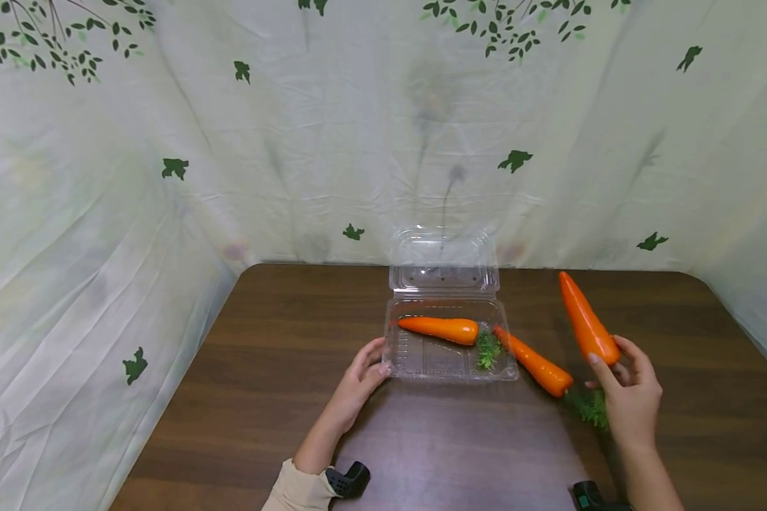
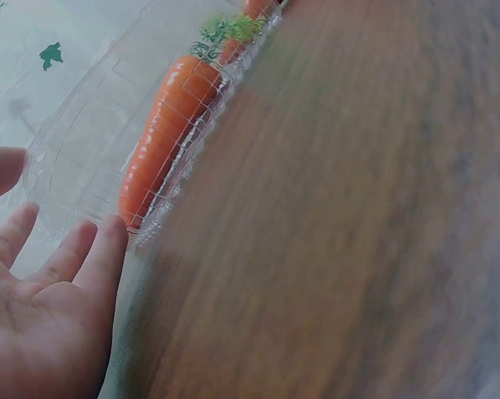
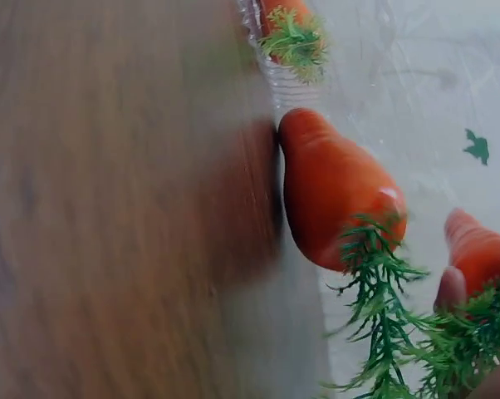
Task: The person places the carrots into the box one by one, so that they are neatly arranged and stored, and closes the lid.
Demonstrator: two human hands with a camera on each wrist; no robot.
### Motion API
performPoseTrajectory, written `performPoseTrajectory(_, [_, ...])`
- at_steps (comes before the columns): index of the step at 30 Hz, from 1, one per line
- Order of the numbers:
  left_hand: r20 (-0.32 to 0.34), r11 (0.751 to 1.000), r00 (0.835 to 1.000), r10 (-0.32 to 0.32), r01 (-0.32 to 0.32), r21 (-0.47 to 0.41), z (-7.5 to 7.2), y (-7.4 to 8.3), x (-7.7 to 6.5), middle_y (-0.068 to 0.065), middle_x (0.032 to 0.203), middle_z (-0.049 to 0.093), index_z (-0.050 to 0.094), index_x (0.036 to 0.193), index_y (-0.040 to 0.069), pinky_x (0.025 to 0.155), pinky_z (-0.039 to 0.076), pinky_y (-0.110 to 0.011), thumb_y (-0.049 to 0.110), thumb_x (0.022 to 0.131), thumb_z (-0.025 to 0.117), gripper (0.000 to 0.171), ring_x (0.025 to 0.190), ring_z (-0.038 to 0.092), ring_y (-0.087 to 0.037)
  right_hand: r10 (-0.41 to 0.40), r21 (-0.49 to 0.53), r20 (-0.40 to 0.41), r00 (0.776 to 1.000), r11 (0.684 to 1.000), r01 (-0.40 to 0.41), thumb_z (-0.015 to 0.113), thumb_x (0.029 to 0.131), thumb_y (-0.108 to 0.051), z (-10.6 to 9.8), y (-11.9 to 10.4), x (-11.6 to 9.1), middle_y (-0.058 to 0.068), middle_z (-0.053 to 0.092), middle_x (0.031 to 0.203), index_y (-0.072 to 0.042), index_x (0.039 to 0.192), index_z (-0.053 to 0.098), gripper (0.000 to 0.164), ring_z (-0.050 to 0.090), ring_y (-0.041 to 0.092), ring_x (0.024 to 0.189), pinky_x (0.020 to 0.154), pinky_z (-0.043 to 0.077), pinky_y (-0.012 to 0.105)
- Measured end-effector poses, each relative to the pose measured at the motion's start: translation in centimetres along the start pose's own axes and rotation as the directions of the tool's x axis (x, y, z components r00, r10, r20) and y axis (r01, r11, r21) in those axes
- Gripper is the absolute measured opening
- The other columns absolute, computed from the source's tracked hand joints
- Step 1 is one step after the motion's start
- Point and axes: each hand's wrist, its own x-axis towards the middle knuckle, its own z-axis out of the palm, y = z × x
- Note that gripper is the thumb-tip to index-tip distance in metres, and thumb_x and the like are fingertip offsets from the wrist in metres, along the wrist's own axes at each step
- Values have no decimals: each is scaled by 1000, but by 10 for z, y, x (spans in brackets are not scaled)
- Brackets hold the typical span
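Observation:
A clear plastic clamshell box (image 1: 422, 363) stands on the table with its lid raised at the back. Inside lies a carrot (image 1: 444, 329) with a green leafy top. My left hand (image 1: 356, 387) touches the box's left side, its fingers fairly straight, as the left wrist view also shows (image 2: 51, 307). At the right, my right hand (image 1: 633, 401) grips a carrot (image 1: 584, 319) near its thick end, tip pointing up and away. Between box and right hand, another carrot (image 1: 540, 365) lies on the table, its tip against the box's right side; its leafy top (image 3: 375, 291) shows in the right wrist view.
The brown wooden table (image 1: 281, 305) has rounded far corners. Behind and beside it hangs a pale cloth (image 1: 332, 156) printed with green leaves, close to the table's far edge. A black wrist device (image 1: 351, 480) sits at the left sleeve.

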Motion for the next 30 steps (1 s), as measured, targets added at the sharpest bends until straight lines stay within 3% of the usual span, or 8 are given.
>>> performPoseTrajectory(3, [-1,1000,1000,0,0,0,0,0,0,-23,133,34,30,137,9,89,41,-27,6,91,50,50,111,43,-37,-44,-10,21,999,999,44,62,76,13,-1,0,1,12,51,112,2,119,52,45,60,9,80,43,46,20])
performPoseTrajectory(8, [-3,1000,1000,-1,1,4,0,0,0,-23,133,34,30,137,9,88,41,-26,7,91,51,50,111,43,-36,-115,-12,91,989,993,117,64,77,9,-17,26,12,17,47,118,0,123,50,49,61,13,85,47,48,24])
performPoseTrajectory(12, [-5,1000,1000,-1,1,2,0,0,0,-23,133,34,30,137,9,88,41,-26,6,91,50,50,111,44,-36,-114,9,135,984,993,114,66,75,7,-24,43,19,20,45,123,-1,125,48,53,60,19,91,55,50,28])
performPoseTrajectory(17, [0,1000,1000,4,-4,-2,1,0,0,-24,133,34,30,136,7,88,41,-26,6,91,50,50,110,44,-35,-80,-27,141,987,996,85,65,77,8,-6,10,7,13,51,120,1,122,49,49,58,14,96,67,49,19])
performPoseTrajectory(21, [1,1000,1000,6,-6,-1,1,0,0,-24,133,34,29,137,7,88,41,-26,7,91,51,50,111,44,-36,-57,-95,132,990,993,70,63,77,11,12,-20,-3,6,56,115,2,119,53,45,56,10,93,64,43,11])
performPoseTrajectory(30, [-6,1000,1000,5,-5,1,0,0,-1,-23,132,35,30,136,8,88,41,-27,6,91,50,50,108,46,-31,-20,-217,196,980,974,63,63,78,8,24,-26,1,5,51,111,0,120,55,44,52,12,85,57,39,13])
